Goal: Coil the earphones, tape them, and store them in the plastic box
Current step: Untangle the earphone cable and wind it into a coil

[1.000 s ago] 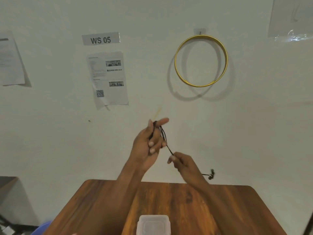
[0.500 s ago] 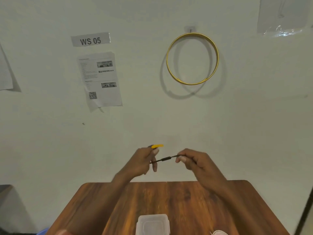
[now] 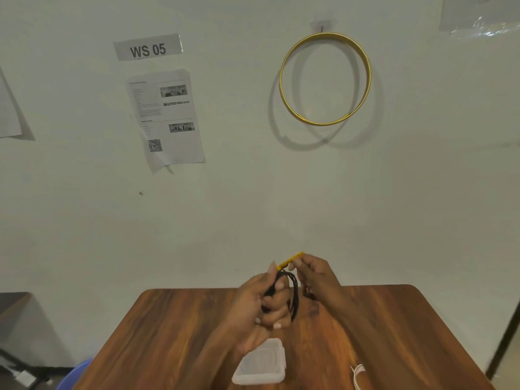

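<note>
My left hand (image 3: 260, 302) grips a bundle of coiled black earphones (image 3: 293, 296) above the far part of the wooden table (image 3: 168, 333). The loops hang down past its curled fingers. A strip of yellow tape (image 3: 289, 260) sticks up from the top of the coil, and my right hand (image 3: 315, 274) pinches that strip just right of the coil. An earbud end seems to dangle under my right hand. The clear plastic box (image 3: 263, 364), lid on, lies on the table near its front edge, below my left wrist.
A white object (image 3: 358, 374) lies at the table's front right. The white wall behind carries a gold hoop (image 3: 325, 78), a "WS 05" label (image 3: 148, 47) and a printed sheet (image 3: 166, 119). A blue bin (image 3: 76, 372) stands below the table's left side.
The cable, stretched between both hands half a second ago, is now bundled in my left hand. Both hands came down and closer together. My right hand moved to the yellow tape.
</note>
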Action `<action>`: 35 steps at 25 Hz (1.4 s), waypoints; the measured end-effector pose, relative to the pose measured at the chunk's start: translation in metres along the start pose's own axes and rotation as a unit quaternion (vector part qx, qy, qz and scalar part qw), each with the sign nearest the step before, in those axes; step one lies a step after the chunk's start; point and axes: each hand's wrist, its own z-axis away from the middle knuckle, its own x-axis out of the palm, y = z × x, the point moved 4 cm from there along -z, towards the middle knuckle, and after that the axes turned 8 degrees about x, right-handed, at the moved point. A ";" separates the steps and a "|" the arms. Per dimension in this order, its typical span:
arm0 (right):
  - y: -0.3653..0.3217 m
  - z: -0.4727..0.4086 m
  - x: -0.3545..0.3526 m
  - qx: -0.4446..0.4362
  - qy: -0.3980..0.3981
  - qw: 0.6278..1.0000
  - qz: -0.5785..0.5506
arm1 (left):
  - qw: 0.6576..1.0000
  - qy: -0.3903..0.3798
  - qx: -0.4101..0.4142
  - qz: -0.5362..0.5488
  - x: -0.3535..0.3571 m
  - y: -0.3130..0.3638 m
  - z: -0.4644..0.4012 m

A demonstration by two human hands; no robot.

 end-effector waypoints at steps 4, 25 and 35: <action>0.036 0.054 0.046 0.069 -0.077 0.994 0.024 | 0.976 0.136 0.172 0.006 -0.019 0.032 -0.031; 0.027 0.045 0.021 -0.047 -0.052 0.986 0.153 | 0.977 0.099 -0.179 -0.061 -0.049 -0.062 0.004; 0.069 0.068 0.034 0.182 -0.171 0.963 -0.102 | 0.963 0.025 -0.261 0.064 -0.092 -0.091 0.002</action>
